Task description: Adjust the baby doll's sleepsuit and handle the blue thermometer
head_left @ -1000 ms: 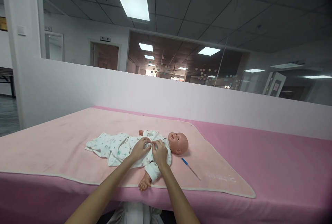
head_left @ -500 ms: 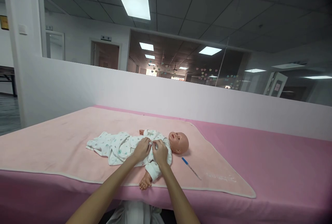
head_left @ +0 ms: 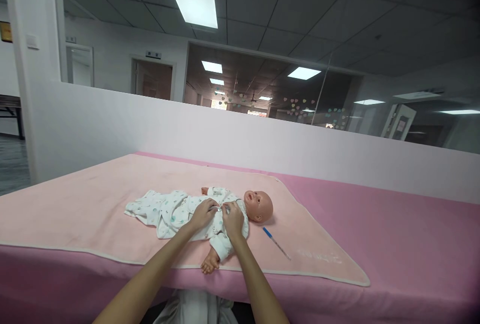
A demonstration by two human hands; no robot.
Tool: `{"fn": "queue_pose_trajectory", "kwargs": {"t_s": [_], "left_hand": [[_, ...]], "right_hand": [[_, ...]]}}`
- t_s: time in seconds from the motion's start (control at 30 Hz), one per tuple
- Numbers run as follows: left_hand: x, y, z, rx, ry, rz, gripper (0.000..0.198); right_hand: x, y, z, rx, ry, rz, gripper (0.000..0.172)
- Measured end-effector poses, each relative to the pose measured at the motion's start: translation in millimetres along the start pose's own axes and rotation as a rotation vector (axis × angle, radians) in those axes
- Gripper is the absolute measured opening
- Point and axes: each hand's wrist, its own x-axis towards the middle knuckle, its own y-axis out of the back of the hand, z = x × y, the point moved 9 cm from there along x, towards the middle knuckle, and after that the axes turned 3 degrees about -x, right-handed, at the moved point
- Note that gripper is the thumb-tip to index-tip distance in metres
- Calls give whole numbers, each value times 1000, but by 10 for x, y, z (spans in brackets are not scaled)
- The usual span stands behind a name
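Observation:
A baby doll (head_left: 258, 206) lies on its back, head to the right, dressed in a white printed gown (head_left: 174, 215). Over the doll's chest, my left hand (head_left: 203, 215) pinches one end of a thin white tie (head_left: 215, 207) on the gown. My right hand (head_left: 233, 219) faces it from the right, fingertips pinched on the tie's other side, close to the doll's neck. A small loop or knot seems to lie between the two hands, too small to make out. One doll hand (head_left: 210, 262) sticks out of its sleeve toward me.
A thin stick with a blue end, like a thermometer (head_left: 276, 243), lies right of the doll's head. Under both spreads a peach blanket (head_left: 93, 189) on a pink-covered table (head_left: 405, 234). A white half wall (head_left: 262, 141) with glass above stands behind.
My hands have drawn slightly apart, the left a little to the left, and more of the white tie shows between them. The doll and the blue-ended stick have stayed put.

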Motion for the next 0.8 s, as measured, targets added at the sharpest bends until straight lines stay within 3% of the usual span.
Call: {"fn": "queue_pose_trajectory", "kwargs": {"t_s": [0.13, 0.3, 0.53, 0.8], "left_hand": [[-14, 50, 79, -25, 40, 27, 29], [-61, 2, 249, 119, -105, 35, 25], [13, -1, 118, 91, -13, 35, 17], [64, -33, 38, 70, 21, -20, 19]], "right_hand": [[11, 56, 11, 22, -28, 44, 26], [35, 112, 58, 49, -60, 85, 26], [86, 207, 226, 62, -114, 105, 30], [187, 209, 178, -162, 12, -26, 29]]}}
